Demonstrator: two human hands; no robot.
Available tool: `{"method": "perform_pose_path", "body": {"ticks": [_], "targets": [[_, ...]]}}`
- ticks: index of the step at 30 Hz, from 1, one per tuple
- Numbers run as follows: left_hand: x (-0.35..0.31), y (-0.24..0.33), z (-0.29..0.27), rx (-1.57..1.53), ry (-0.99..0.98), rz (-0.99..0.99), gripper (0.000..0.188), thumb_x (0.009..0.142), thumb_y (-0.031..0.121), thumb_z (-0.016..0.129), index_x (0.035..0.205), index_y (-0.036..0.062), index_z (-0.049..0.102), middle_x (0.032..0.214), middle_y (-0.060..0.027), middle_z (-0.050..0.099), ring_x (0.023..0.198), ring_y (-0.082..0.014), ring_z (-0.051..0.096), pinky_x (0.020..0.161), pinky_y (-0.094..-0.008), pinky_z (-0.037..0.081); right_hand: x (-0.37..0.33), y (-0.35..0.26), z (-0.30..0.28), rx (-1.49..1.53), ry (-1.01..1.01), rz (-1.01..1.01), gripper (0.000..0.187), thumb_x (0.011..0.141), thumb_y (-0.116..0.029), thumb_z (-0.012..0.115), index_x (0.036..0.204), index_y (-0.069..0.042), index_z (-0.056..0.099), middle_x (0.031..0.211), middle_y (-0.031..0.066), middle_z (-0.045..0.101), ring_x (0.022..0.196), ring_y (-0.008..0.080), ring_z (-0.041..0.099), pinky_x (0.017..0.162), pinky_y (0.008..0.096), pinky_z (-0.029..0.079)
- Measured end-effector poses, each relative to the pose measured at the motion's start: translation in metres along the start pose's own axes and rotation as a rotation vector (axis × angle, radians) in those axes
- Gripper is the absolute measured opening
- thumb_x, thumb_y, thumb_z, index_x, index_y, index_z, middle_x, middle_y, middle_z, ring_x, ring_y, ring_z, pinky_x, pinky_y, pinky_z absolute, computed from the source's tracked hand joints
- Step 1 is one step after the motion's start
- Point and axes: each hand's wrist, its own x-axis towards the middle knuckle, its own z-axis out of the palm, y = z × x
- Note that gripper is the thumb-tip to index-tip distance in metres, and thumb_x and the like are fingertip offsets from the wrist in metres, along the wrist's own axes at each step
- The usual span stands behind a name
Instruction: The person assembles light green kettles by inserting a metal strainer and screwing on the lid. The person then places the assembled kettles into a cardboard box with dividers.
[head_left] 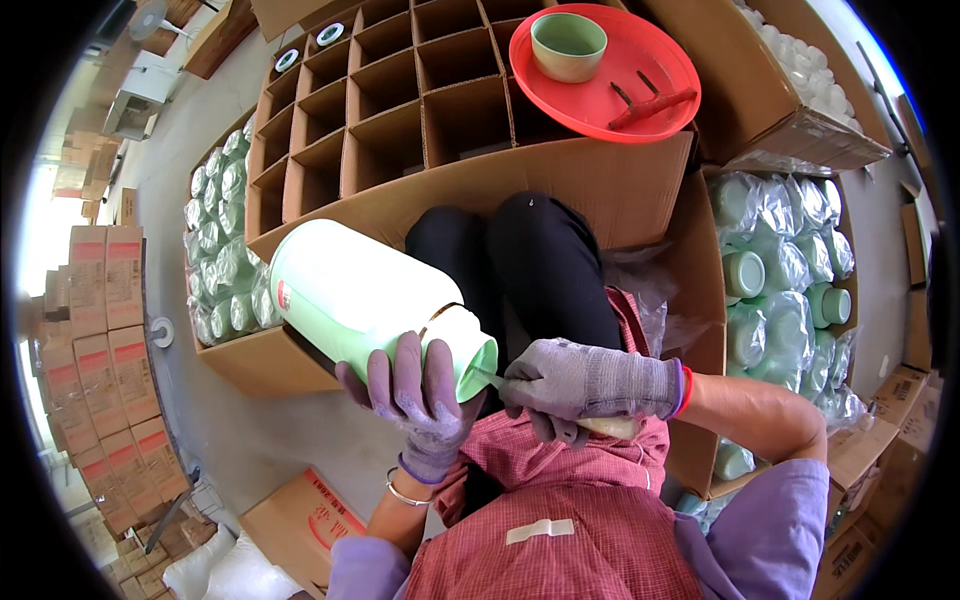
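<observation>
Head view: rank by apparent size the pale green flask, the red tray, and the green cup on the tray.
1. Pale green flask, held by the left hand; it sits nearest the camera, so it may look oversized.
2. Red tray, nearly as large in the picture; the order of these two is unsure.
3. Green cup, clearly smallest.

A: Left hand [420,395], grey glove, gripping pale green flask [370,300] near its open end, flask tilted over lap.
B: Right hand [590,385]?
A: Gloved too, closed on small tool [610,428], tip touching flask rim.
B: Behind?
A: Divided cardboard carton [400,110]; red tray [620,60] with green bowl [568,45].
</observation>
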Motion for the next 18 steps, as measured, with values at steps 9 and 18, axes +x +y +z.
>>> {"method": "perform_pose_path", "body": {"ticks": [9,18], "targets": [[-0.010,-0.013,0.005,-0.067,0.064,-0.131,0.070,0.086,0.047,0.071,0.135,0.0048,0.044,0.135,-0.0156,0.047,0.128,-0.0401,0.042,0.111,-0.0624,0.032,0.027,0.028,0.033,0.761,-0.474,-0.256,0.032,0.107,-0.029,0.041,0.104,-0.002,0.058,0.066,0.0032,0.059,0.044,0.0106,0.055,0.041,0.0254,0.048],[0.001,-0.010,0.011,-0.055,0.249,-0.184,0.078,0.077,0.043,0.081,0.135,0.0004,0.051,0.135,-0.0176,0.055,0.125,-0.0430,0.052,0.100,-0.0525,0.047,0.080,0.027,0.116,1.796,-1.243,-0.645,0.042,0.110,-0.036,0.029,0.107,0.001,0.050,0.060,0.0014,0.046,0.039,0.0098,0.043,0.030,0.0228,0.040]]}}
